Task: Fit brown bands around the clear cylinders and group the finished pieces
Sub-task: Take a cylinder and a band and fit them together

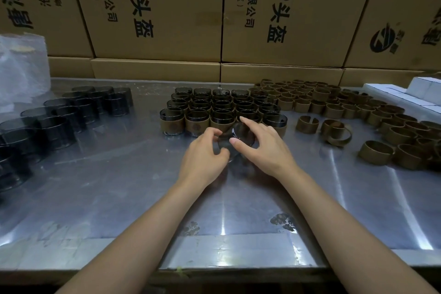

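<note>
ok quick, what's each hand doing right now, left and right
Left hand: fingers curled round the smoky clear glass cylinder, gripping it.
Right hand: thumb and fingers on the same cylinder, index finger raised; whether it truly grips cannot be told.

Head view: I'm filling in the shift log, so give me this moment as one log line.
step: banding | left hand: holds clear cylinder | right hand: on same cylinder | finished group: behind hands | loose bands: right
</note>
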The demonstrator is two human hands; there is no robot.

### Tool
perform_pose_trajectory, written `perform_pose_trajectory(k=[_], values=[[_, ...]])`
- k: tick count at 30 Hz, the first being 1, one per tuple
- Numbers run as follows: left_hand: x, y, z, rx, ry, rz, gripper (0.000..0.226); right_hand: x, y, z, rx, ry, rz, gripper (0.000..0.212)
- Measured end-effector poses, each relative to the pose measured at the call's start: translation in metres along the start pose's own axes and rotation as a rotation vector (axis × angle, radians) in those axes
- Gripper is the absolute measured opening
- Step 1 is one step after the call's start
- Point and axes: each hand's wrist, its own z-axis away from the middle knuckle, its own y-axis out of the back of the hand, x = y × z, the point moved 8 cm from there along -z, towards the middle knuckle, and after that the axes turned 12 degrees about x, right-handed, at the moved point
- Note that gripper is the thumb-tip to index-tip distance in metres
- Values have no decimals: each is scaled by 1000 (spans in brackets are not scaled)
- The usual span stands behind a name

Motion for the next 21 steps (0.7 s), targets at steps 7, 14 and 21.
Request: perform_pose_trajectory(k=[7, 14, 21], values=[[-3, -3, -1, -57, 9, -142, 29, -7, -1, -2, -24, 77, 129, 67], [-6, -5, -3, -50, 2, -138, 25, 42, 107, -35, 692, -106, 59, 37], [-3, -13, -3, -77, -52, -166, 20, 180, 161, -78, 467, -472, 528, 44]])
